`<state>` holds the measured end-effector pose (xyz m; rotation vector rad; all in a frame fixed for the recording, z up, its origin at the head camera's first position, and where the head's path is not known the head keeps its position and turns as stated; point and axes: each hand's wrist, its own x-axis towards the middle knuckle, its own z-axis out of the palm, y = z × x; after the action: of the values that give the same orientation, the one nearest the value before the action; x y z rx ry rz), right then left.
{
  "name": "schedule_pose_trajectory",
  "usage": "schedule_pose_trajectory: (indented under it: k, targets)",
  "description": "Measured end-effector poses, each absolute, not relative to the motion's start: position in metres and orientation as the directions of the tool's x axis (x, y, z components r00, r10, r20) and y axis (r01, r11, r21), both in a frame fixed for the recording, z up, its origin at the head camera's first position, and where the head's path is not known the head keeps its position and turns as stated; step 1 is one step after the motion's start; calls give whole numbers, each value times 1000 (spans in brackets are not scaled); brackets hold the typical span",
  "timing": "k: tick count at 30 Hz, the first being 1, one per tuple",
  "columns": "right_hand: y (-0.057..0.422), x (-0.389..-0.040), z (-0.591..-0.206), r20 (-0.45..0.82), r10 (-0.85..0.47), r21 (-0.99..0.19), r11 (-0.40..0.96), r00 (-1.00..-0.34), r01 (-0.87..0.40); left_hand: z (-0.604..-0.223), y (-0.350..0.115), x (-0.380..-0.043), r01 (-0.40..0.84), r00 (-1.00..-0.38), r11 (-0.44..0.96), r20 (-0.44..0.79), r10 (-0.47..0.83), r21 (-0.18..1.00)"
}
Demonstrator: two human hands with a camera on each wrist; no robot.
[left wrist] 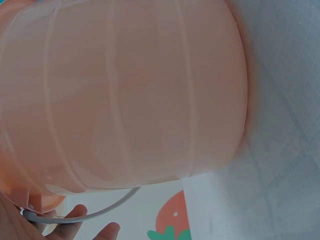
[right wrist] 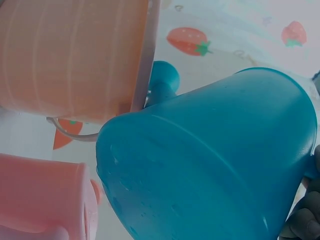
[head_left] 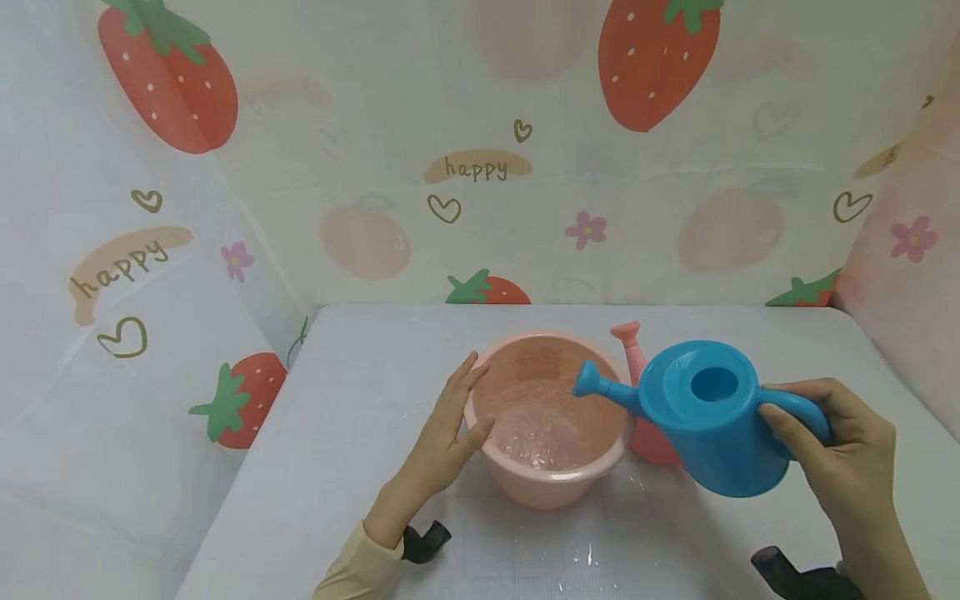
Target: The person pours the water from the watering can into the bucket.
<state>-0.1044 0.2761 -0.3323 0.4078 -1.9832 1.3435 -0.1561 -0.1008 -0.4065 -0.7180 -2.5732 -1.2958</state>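
- Bucket [head_left: 547, 496], peach-coloured, at 5 o'clock from the middle of the head view, standing on white table [head_left: 315, 483], with glinting water [head_left: 540, 433] inside.
- Head view, at the bucket's 9 o'clock: left hand [head_left: 442, 437] laid against the rim, fingers fairly straight and thumb spread away from them, nothing pinched.
- Head view, at the bucket's 3 o'clock: blue watering can [head_left: 727, 458] held up in the air by right hand [head_left: 847, 437], fingers curled round the handle [head_left: 795, 403], thumb pressed along it; spout [head_left: 611, 388] pointing to 9 o'clock, its head above the bucket's mouth.
- Also at 3 o'clock, partly hidden behind the blue one: pink watering can [head_left: 654, 446]. Wet spots [head_left: 590, 554] on the table at the bucket's 5 o'clock; strawberry-printed backdrop [head_left: 405, 92] at 12.
- Left wrist view: bucket wall large from 9 to 12 o'clock; spread fingers at 7, close beside grey bail [left wrist: 107, 209].
- Right wrist view: blue can from the centre towards 4 o'clock, beaded with drops; bucket at 10, pink can at 8. Dark fingers at 4, cut off by the edge; cannot tell their full grip from there.
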Motion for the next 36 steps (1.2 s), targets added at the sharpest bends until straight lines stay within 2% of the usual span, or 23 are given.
schedule_pose_trajectory:
  k: [8,21,36]
  targets:
    - [277,-105,-334,705,113,-677,403,-700,-616,-407,-100,-156,498,-865,499,366,343,709]
    - [274,-102,-330,676,121,-695,435,-727,-573,-407,-100,-156,503,-862,491,374,342,711]
    - [278,-106,-334,702,95,-677,394,-705,-621,-408,-100,-157,508,-860,499,383,337,702]
